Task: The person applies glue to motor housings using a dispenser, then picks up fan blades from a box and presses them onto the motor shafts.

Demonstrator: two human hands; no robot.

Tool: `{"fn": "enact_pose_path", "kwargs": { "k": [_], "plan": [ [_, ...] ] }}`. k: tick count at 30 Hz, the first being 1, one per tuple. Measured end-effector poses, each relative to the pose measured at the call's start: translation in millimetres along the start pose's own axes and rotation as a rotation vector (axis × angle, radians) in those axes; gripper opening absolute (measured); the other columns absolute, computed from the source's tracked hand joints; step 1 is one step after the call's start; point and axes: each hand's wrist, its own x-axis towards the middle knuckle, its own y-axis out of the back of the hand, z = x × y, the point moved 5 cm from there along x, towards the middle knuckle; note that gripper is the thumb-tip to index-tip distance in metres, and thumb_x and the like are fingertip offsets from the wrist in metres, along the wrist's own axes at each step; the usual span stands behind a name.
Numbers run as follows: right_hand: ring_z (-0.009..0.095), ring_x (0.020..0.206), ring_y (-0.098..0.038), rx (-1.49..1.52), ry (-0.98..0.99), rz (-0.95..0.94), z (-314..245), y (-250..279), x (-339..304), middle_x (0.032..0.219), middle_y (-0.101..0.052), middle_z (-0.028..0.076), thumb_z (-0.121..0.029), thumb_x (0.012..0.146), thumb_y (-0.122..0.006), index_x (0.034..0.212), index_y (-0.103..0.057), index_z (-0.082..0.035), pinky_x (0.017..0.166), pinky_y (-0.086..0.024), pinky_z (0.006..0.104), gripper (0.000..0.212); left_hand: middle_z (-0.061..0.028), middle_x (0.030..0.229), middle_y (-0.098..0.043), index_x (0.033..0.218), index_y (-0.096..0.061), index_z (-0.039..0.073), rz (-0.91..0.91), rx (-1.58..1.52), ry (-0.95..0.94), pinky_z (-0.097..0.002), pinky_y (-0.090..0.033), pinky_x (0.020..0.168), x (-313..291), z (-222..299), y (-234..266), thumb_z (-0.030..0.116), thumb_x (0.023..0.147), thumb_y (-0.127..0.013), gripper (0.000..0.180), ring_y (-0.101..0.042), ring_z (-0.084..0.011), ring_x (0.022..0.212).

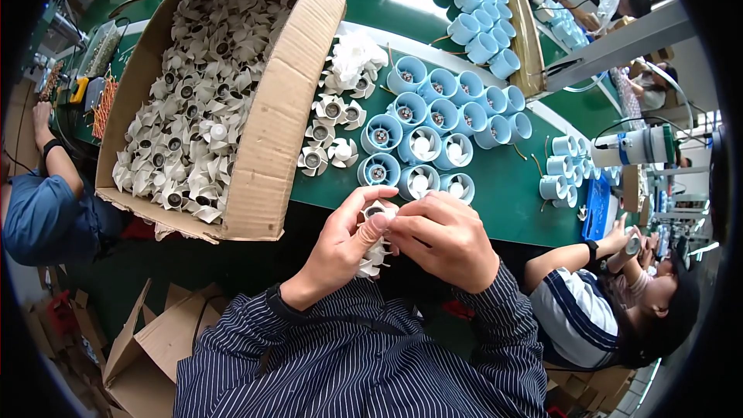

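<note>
Close in front of my body, my left hand (334, 241) is closed around a white fan impeller (374, 259), whose curved blades show below the thumb. My right hand (446, 241) meets it there, fingertips pinched together at the impeller's hub; anything small between them is hidden. Just beyond my hands stand rows of light blue cylindrical housings (381, 133). Several of these have white impellers (420, 145) inside, while others show bare motor parts. Loose white impellers (342, 152) lie on the green table left of the housings.
A large open cardboard box (290, 108) full of white impellers stands at the left. Crumpled white plastic (357, 58) lies behind the loose impellers. More blue housings (481, 19) stand farther back. Co-workers sit at both sides, one (588, 294) at the right near a blue tray (596, 209).
</note>
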Motion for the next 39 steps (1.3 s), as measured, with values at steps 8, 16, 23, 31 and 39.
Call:
{"fn": "enact_pose_path", "kwargs": {
  "k": [8,16,23,31,39],
  "plan": [
    [0.023,0.074,-0.069,-0.099,0.115,0.166,7.2,1.9,2.4,0.087,-0.071,0.008,0.001,0.078,-0.084,0.098,-0.075,-0.003,0.065,-0.054,0.0332,0.023,-0.0121,0.117,-0.065,0.151,-0.044,-0.004,-0.001,0.118,-0.112,-0.0308,-0.056,0.085,-10.2,9.1,-2.1,0.030,0.106,-0.067,0.061,-0.068,-0.0159,0.091],
    [0.030,0.081,-0.065,-0.059,-0.257,0.119,54.7,-4.2,35.2,0.087,-0.066,0.011,-0.004,0.088,-0.076,0.092,-0.069,0.000,0.072,-0.051,0.0379,0.010,-0.0206,0.126,-0.064,0.142,-0.052,-0.007,0.044,-0.879,0.345,-0.0337,-0.061,0.077,-6.0,-24.8,31.8,0.012,0.096,-0.057,0.049,-0.071,-0.0280,0.100],
    [0.032,0.089,-0.062,-0.093,-0.266,0.011,63.0,-19.0,43.4,0.090,-0.065,0.011,-0.010,0.091,-0.075,0.091,-0.069,-0.001,0.078,-0.049,0.0412,0.011,-0.0231,0.132,-0.064,0.137,-0.056,-0.005,0.113,-1.061,0.363,-0.0331,-0.063,0.069,-7.0,-23.1,27.5,0.014,0.097,-0.056,0.045,-0.068,-0.0331,0.115],
    [0.031,0.088,-0.062,-0.174,-0.223,-0.018,54.7,-22.8,45.2,0.089,-0.067,0.009,-0.011,0.088,-0.077,0.092,-0.073,-0.003,0.078,-0.050,0.0419,0.009,-0.0257,0.135,-0.064,0.132,-0.056,-0.004,0.117,-0.820,0.351,-0.0345,-0.064,0.067,-8.4,-21.8,32.5,0.015,0.097,-0.058,0.040,-0.067,-0.0376,0.122],
    [0.027,0.090,-0.064,-0.243,-0.129,-0.024,40.8,-24.3,43.9,0.092,-0.069,0.008,-0.006,0.082,-0.080,0.098,-0.076,-0.007,0.078,-0.052,0.0400,0.017,-0.0256,0.133,-0.065,0.129,-0.055,-0.004,0.118,-0.716,0.220,-0.0333,-0.063,0.062,-1.6,-7.1,31.9,0.017,0.094,-0.058,0.041,-0.069,-0.0362,0.117]
  ]
}}
